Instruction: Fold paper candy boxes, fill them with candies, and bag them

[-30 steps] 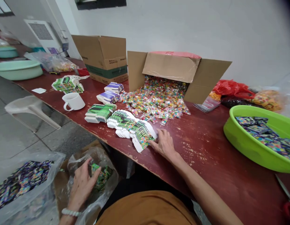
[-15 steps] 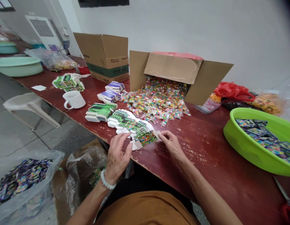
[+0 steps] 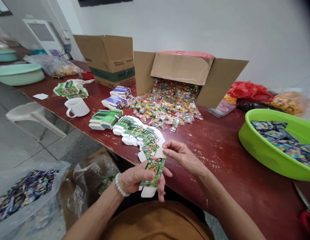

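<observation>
A small green printed carton (image 3: 155, 169) with white end flaps lies across my left hand (image 3: 142, 176), whose thumb presses on its face. The lower flap hangs loose below. At the top, my right hand (image 3: 181, 155) pinches the white upper flap between thumb and fingers. Just beyond, a fanned row of flat green cartons (image 3: 137, 131) spreads over the red table. Stacked green cartons (image 3: 106, 119) and purple cartons (image 3: 116, 101) sit behind it. Small wrapped candies (image 3: 167, 106) spill from a tipped cardboard box (image 3: 182, 68).
At the right stands a green basin (image 3: 260, 153) of packets, with scissors (image 3: 303, 200) below it. A white mug (image 3: 77, 107) is at the left. A second cardboard box (image 3: 107, 60) stands behind. A plastic bag of packets (image 3: 27, 193) and a stool (image 3: 32, 115) are beside the table.
A carton has come off the near end of the fanned row toward me. My left hand now supports it from beneath, thumb on top; my right hand still pinches its flap.
</observation>
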Motion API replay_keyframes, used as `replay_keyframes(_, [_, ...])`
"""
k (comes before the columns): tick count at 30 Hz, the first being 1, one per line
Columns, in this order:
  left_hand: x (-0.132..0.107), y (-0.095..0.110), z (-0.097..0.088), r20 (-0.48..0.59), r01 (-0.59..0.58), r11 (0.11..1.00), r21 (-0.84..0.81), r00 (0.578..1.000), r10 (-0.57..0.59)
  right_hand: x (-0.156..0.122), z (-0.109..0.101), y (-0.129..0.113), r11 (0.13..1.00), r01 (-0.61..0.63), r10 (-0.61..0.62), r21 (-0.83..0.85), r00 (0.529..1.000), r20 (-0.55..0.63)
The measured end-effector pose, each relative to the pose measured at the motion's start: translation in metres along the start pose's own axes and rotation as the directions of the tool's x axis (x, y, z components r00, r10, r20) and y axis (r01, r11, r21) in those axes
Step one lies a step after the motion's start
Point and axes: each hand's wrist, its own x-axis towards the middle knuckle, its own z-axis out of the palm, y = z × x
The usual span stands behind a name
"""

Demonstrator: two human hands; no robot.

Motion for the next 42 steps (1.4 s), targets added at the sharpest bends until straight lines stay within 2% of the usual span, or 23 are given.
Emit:
replay_keyframes(4, [-0.002,-0.005,0.006,-0.031,-0.038,0.999,-0.027,0.999,0.037,-0.001,0.005,-0.001,0.998,0.029,-0.029,0.05,1.0,0.007])
replay_keyframes(11, [-0.007,0.0,0.019,-0.073,-0.095,0.995,0.016,0.993,0.096,-0.006,0.01,-0.005,0.993,0.026,-0.022,0.113,0.999,-0.043])
replay_keyframes(15, [-0.008,-0.001,0.023,-0.203,-0.14,0.987,0.074,0.967,0.152,-0.012,0.011,-0.009,0.989,0.03,-0.024,0.147,0.999,-0.041])
replay_keyframes(18, [-0.005,-0.004,0.025,-0.259,-0.173,0.974,0.149,0.944,0.207,-0.018,0.014,-0.011,0.981,0.064,-0.063,0.181,0.998,-0.016])
replay_keyframes(20, [0.0,-0.006,0.028,-0.321,-0.199,0.955,0.22,0.91,0.264,-0.022,0.019,-0.011,0.98,0.012,-0.021,0.197,0.999,0.048])
replay_keyframes(22, [0.006,-0.009,0.03,-0.402,-0.236,0.93,0.283,0.851,0.338,-0.024,0.024,-0.01,0.984,-0.052,0.041,0.168,0.997,0.071])
replay_keyframes(24, [0.01,-0.01,0.031,-0.45,-0.26,0.904,0.34,0.798,0.4,-0.025,0.027,-0.008,0.996,-0.038,0.038,0.082,0.999,0.001])
replay_keyframes(27, [0.011,-0.012,0.029,-0.46,-0.242,0.858,0.454,0.761,0.458,-0.023,0.024,-0.006,0.999,0.023,-0.028,-0.036,0.99,-0.139])
replay_keyframes(30, [0.009,-0.015,0.028,-0.474,-0.315,0.839,0.444,0.712,0.518,-0.021,0.02,-0.004,0.998,0.021,-0.031,-0.057,0.984,-0.178])
replay_keyframes(33, [0.008,-0.019,0.031,-0.544,-0.402,0.807,0.433,0.597,0.59,-0.02,0.022,0.001,0.999,0.03,-0.02,0.045,0.976,-0.217])
replay_keyframes(35, [0.007,-0.021,0.034,-0.568,-0.389,0.774,0.5,0.527,0.632,-0.02,0.028,0.005,0.991,0.043,-0.008,0.126,0.962,-0.271])
replay_keyframes(36, [0.007,-0.022,0.035,-0.568,-0.369,0.766,0.527,0.518,0.64,-0.02,0.031,0.006,0.988,0.058,-0.012,0.145,0.953,-0.302])
replay_keyframes(38, [0.005,-0.022,0.034,-0.561,-0.326,0.764,0.557,0.53,0.635,-0.021,0.037,0.008,0.986,0.088,-0.035,0.141,0.94,-0.339])
replay_keyframes(42, [0.002,-0.016,0.026,-0.547,-0.308,0.763,0.568,0.551,0.63,-0.02,0.036,0.006,0.992,0.088,-0.058,0.091,0.955,-0.291])
